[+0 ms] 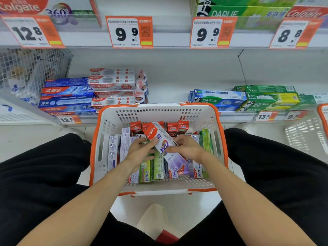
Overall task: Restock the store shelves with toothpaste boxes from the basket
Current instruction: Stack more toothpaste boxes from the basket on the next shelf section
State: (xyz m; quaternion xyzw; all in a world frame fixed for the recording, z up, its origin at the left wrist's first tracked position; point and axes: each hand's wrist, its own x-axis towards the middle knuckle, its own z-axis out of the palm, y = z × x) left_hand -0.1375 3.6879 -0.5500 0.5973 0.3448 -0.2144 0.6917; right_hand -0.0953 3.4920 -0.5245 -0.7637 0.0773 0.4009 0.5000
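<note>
A white basket with an orange rim (159, 110) stands on the floor between my knees, packed with several toothpaste boxes on end. A purple-and-white Colgate 360 box (164, 145) lies tilted above the others. My right hand (188, 147) grips its right side, thumb across the front. My left hand (141, 151) touches its left edge with fingers curled against it, reaching among the boxes. On the low shelf (168, 86) behind the basket sit blue boxes (67, 96) and red-white Colgate boxes (113, 86) at left, and green Darlie boxes (257, 98) at right.
A bare gap on the low shelf lies between the Colgate stack and the Darlie boxes. Price tags (129, 31) hang along the upper shelf edge. A wire mesh divider (30, 71) stands at the far left, and a second basket (312, 132) at the right edge.
</note>
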